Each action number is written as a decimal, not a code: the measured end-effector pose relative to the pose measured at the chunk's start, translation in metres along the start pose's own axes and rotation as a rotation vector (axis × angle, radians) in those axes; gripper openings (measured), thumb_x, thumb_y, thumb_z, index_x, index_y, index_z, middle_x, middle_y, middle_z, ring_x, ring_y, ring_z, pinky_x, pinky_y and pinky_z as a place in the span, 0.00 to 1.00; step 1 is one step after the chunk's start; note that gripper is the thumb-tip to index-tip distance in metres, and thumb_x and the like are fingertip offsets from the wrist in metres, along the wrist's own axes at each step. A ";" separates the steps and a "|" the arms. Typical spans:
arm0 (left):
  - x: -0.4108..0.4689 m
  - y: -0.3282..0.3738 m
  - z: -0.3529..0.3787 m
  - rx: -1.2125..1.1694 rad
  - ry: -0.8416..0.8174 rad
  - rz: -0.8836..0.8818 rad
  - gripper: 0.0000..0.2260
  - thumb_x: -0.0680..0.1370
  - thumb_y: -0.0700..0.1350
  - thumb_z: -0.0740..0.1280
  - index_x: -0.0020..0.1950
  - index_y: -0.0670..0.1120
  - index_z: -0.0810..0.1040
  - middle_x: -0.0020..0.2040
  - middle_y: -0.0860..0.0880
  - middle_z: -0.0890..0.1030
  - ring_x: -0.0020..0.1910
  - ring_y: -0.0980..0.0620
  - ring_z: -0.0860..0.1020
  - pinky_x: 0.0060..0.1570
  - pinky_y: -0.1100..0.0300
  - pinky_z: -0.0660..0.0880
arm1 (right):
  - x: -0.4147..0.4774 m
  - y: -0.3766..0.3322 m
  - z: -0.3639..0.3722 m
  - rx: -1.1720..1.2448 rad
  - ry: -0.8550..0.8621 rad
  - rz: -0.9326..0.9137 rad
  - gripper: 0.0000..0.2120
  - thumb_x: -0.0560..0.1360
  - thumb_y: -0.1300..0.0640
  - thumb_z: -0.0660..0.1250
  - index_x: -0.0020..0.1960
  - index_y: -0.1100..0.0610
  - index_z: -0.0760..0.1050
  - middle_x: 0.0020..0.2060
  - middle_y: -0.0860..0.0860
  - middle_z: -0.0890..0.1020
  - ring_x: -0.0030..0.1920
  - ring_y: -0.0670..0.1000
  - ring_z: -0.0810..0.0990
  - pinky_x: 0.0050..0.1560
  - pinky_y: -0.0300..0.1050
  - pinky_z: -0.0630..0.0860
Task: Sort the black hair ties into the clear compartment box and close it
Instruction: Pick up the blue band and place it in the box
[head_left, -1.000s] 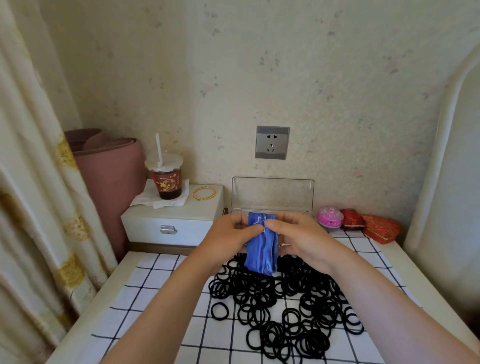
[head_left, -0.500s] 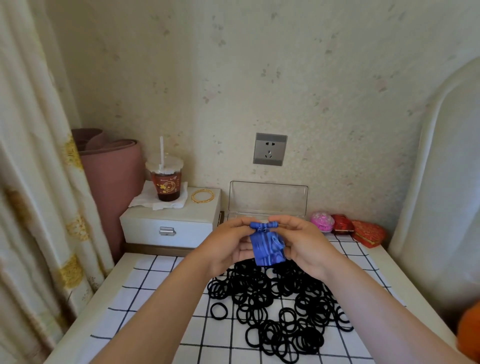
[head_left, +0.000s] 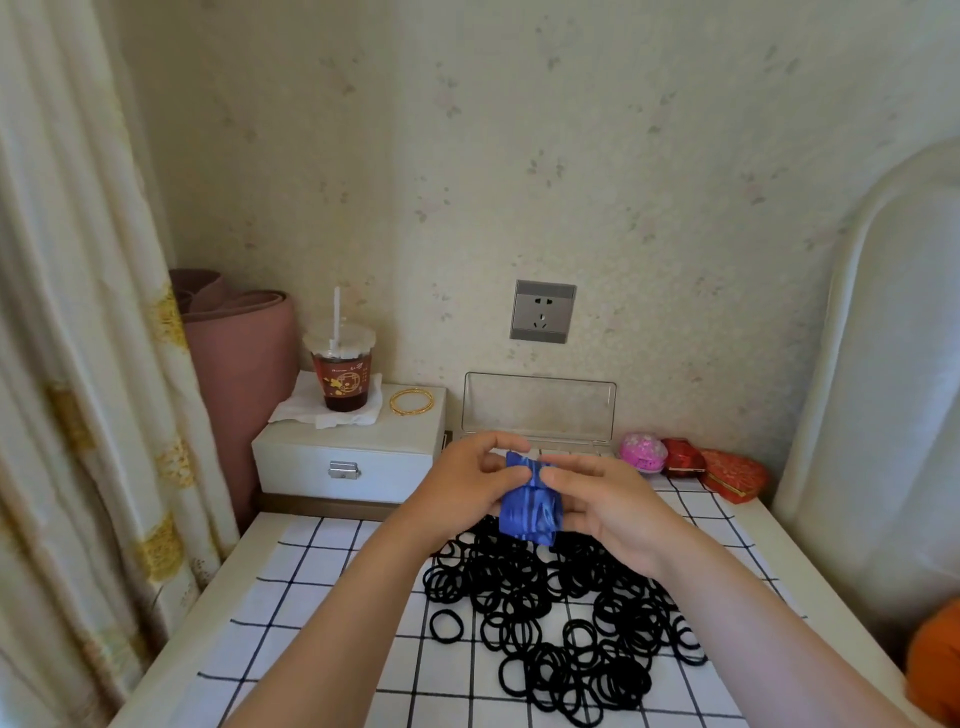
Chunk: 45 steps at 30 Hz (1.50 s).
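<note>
Black hair ties (head_left: 561, 618): loose heap on the checked cloth (head_left: 322, 597), near centre. Clear compartment box (head_left: 540, 410): far side, against the wall, lid upright. Left hand (head_left: 462, 493) and right hand (head_left: 608, 509): both pinching a blue pouch (head_left: 530, 509) above the heap.

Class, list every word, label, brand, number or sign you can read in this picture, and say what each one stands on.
Drink cup: gold print on its red sleeve, too small and blurred to read.
Wall socket: no lettering shows.
Blue pouch in the hands: a pattern only, no text.
So no text reads clearly.
</note>
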<state>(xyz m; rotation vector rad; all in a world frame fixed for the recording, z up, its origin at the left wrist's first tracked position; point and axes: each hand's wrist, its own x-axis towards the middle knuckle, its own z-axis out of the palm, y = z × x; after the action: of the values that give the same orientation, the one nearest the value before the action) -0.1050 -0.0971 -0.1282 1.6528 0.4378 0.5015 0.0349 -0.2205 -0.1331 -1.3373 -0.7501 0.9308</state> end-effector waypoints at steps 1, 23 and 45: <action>0.001 0.000 0.001 0.041 0.008 0.001 0.08 0.79 0.40 0.68 0.57 0.46 0.79 0.48 0.40 0.85 0.45 0.48 0.85 0.44 0.55 0.82 | 0.000 0.004 -0.002 -0.012 -0.023 0.012 0.11 0.78 0.63 0.68 0.59 0.63 0.81 0.52 0.63 0.85 0.54 0.64 0.84 0.56 0.58 0.81; 0.018 -0.021 0.012 -0.427 0.025 -0.319 0.07 0.79 0.43 0.64 0.50 0.42 0.81 0.49 0.39 0.83 0.45 0.43 0.82 0.47 0.52 0.80 | 0.031 0.015 -0.018 0.019 0.009 -0.014 0.15 0.76 0.75 0.63 0.50 0.61 0.85 0.51 0.62 0.85 0.49 0.59 0.86 0.44 0.48 0.83; 0.017 -0.022 0.008 -0.189 0.017 -0.261 0.07 0.78 0.36 0.66 0.55 0.43 0.78 0.51 0.38 0.84 0.45 0.48 0.83 0.47 0.56 0.81 | 0.026 0.014 -0.009 0.071 -0.062 0.121 0.12 0.77 0.68 0.66 0.58 0.60 0.81 0.47 0.60 0.85 0.40 0.53 0.83 0.39 0.45 0.80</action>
<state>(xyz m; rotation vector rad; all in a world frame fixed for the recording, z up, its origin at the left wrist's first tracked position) -0.0867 -0.0909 -0.1498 1.3866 0.5918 0.3509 0.0532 -0.2022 -0.1502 -1.3076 -0.6828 1.0900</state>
